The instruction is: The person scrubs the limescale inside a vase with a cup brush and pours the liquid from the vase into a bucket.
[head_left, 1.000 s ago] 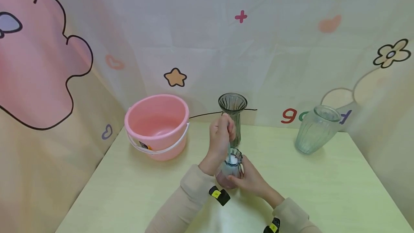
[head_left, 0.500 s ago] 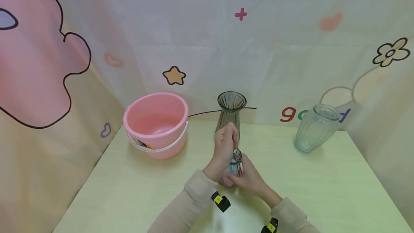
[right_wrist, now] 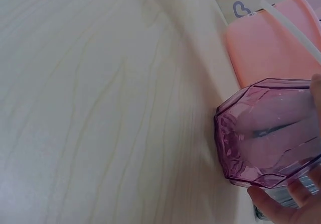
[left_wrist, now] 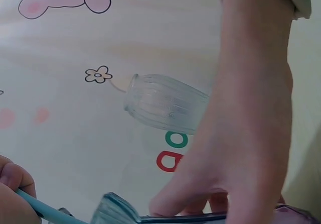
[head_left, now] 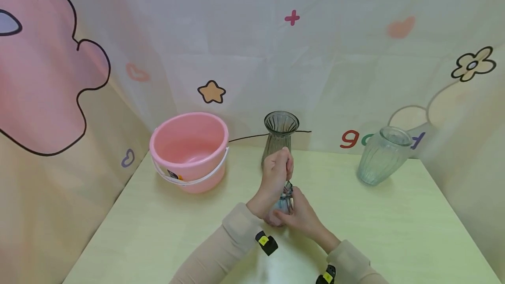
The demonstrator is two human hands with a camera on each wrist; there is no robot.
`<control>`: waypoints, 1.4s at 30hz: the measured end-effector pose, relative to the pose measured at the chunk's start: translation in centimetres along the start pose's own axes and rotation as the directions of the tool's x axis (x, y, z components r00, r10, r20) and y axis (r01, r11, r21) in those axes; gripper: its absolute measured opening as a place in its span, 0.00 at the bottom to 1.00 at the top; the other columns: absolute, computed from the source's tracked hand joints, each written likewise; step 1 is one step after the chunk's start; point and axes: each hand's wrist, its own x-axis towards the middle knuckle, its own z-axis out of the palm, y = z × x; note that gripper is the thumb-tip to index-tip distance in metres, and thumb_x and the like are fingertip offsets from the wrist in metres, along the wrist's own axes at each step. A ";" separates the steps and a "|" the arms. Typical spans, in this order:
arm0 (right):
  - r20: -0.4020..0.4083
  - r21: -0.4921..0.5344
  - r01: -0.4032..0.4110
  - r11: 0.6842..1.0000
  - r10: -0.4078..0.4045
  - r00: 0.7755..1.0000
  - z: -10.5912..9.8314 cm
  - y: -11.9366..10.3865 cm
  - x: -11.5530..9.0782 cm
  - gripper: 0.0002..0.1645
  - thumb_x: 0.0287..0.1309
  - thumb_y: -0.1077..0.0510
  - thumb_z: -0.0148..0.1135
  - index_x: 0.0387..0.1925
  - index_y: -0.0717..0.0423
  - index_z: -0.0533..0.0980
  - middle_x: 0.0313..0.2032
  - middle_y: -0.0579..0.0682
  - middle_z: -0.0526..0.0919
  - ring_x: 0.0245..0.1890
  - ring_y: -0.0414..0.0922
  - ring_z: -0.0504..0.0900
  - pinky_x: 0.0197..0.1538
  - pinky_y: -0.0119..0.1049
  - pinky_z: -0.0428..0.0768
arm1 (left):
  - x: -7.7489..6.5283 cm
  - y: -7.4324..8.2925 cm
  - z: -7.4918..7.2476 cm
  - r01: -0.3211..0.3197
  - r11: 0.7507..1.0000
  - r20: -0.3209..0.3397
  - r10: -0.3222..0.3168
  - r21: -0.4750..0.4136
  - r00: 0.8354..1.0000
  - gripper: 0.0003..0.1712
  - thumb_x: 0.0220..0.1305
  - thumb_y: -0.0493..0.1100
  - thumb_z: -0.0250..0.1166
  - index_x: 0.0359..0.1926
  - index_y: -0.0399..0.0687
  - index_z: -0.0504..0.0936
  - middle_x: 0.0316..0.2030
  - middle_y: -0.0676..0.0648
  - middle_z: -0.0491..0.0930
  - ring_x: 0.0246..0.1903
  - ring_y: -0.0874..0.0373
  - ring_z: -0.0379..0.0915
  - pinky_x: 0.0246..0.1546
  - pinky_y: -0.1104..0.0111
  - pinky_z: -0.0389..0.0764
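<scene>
My left hand (head_left: 274,176) grips the light blue handle (left_wrist: 47,210) of what looks like a bottle brush, close above the mouth of a small glass vase (head_left: 282,206). This vase has a ruffled bluish rim and a faceted purple base. It is tilted, and a pale mass shows through the base in the right wrist view. My right hand (head_left: 301,216) holds the vase round its body, with fingertips (right_wrist: 268,204) on the underside in that view. The brush head is mostly hidden by the glass and my left hand.
A pink bucket (head_left: 197,162) with a white handle stands at the left. Directly behind my hands is a tall dark grey-green glass vase (head_left: 281,128). A pale green ribbed vase (head_left: 382,157) stands at the back right, before the patterned curtain.
My left hand has moved down and slightly right, pushing the brush deeper into the small vase; the handle stretch seen above the rim is now hidden. My right hand keeps its hold.
</scene>
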 end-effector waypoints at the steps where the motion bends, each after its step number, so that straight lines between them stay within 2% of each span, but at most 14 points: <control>1: -0.001 -0.003 -0.009 1.000 0.009 1.000 0.1 -0.1 0.0 0.39 0.43 0.59 0.72 0.55 0.62 0.62 0.48 0.51 0.73 0.46 0.43 0.72 0.49 0.39 0.74 | 0.1 0.2 0.0 0.001 1.000 0.000 -0.001 -0.002 1.000 0.26 0.70 0.48 0.41 0.16 0.36 0.58 0.09 0.53 0.55 0.10 0.61 0.46 0.13 0.72 0.51; 11: -0.016 -0.044 -0.115 0.992 0.114 0.993 0.7 -0.7 -0.2 0.41 0.41 0.54 0.73 0.55 0.61 0.62 0.46 0.52 0.74 0.46 0.44 0.73 0.49 0.43 0.74 | 1.1 2.8 -0.2 -0.018 0.998 -0.015 0.017 -0.054 1.000 0.25 0.71 0.46 0.39 0.16 0.39 0.58 0.09 0.53 0.53 0.09 0.60 0.44 0.11 0.71 0.49; 21: -0.067 -0.072 -0.069 0.995 0.064 0.996 0.9 -0.7 -0.5 0.42 0.39 0.56 0.75 0.54 0.62 0.63 0.44 0.51 0.74 0.42 0.42 0.73 0.45 0.39 0.75 | 0.8 1.5 -0.4 -0.004 0.997 -0.036 0.001 -0.083 0.999 0.24 0.70 0.46 0.40 0.16 0.42 0.58 0.09 0.54 0.53 0.09 0.61 0.44 0.12 0.72 0.49; 25: -0.089 -0.068 -0.025 0.997 0.019 0.996 0.9 -0.7 -0.3 0.39 0.39 0.57 0.74 0.52 0.63 0.64 0.43 0.52 0.75 0.41 0.42 0.73 0.43 0.38 0.75 | 0.4 0.5 -0.3 0.096 0.992 -0.002 -0.097 -0.086 0.995 0.23 0.70 0.42 0.40 0.16 0.39 0.58 0.09 0.54 0.55 0.10 0.62 0.46 0.13 0.72 0.50; 28: -0.099 -0.064 -0.010 0.998 0.003 0.995 0.9 -0.8 -0.2 0.38 0.39 0.57 0.74 0.51 0.62 0.64 0.43 0.52 0.75 0.41 0.43 0.73 0.43 0.38 0.74 | 0.2 0.1 -0.2 0.128 0.990 0.040 -0.126 -0.061 0.991 0.22 0.69 0.39 0.39 0.17 0.35 0.58 0.10 0.54 0.56 0.10 0.62 0.48 0.13 0.73 0.52; 33: -0.090 -0.057 -0.011 0.998 0.006 0.996 0.9 -0.8 -0.2 0.39 0.40 0.57 0.73 0.52 0.61 0.63 0.44 0.50 0.75 0.41 0.41 0.72 0.44 0.36 0.74 | -0.2 1.0 0.0 0.081 0.996 0.082 -0.079 -0.028 0.994 0.19 0.67 0.36 0.38 0.19 0.30 0.57 0.11 0.54 0.57 0.11 0.63 0.48 0.14 0.74 0.53; 35: -0.050 -0.014 0.021 1.000 -0.022 0.999 0.7 -0.6 0.0 0.39 0.43 0.57 0.72 0.54 0.60 0.62 0.46 0.50 0.74 0.43 0.41 0.72 0.46 0.35 0.74 | -0.4 1.4 0.0 0.069 0.998 0.079 -0.068 -0.010 0.995 0.19 0.67 0.36 0.39 0.19 0.31 0.57 0.11 0.54 0.57 0.11 0.63 0.49 0.14 0.74 0.54; 38: 0.068 0.097 0.049 0.994 -0.055 0.996 0.3 -0.1 0.2 0.39 0.50 0.58 0.67 0.59 0.57 0.57 0.52 0.50 0.70 0.49 0.44 0.70 0.53 0.38 0.71 | -0.5 1.6 -0.1 0.052 0.998 0.088 -0.053 0.021 0.995 0.19 0.67 0.36 0.38 0.18 0.32 0.58 0.11 0.55 0.57 0.11 0.64 0.50 0.14 0.74 0.54; 40: 0.165 0.180 0.010 0.984 -0.040 0.986 -0.1 0.2 0.3 0.41 0.54 0.58 0.64 0.63 0.53 0.52 0.58 0.51 0.65 0.56 0.46 0.66 0.58 0.44 0.67 | -0.6 1.6 -0.2 0.037 0.999 0.098 -0.041 0.039 0.994 0.19 0.67 0.35 0.38 0.18 0.32 0.58 0.11 0.55 0.57 0.11 0.64 0.50 0.14 0.74 0.55; 42: 0.245 0.227 -0.064 0.972 0.006 0.970 -0.5 0.4 0.2 0.43 0.56 0.55 0.61 0.66 0.49 0.48 0.63 0.51 0.59 0.62 0.49 0.60 0.60 0.51 0.64 | -0.7 1.5 -0.3 0.028 0.999 0.110 -0.033 0.044 0.993 0.19 0.67 0.35 0.38 0.18 0.32 0.58 0.11 0.55 0.57 0.11 0.64 0.51 0.14 0.74 0.55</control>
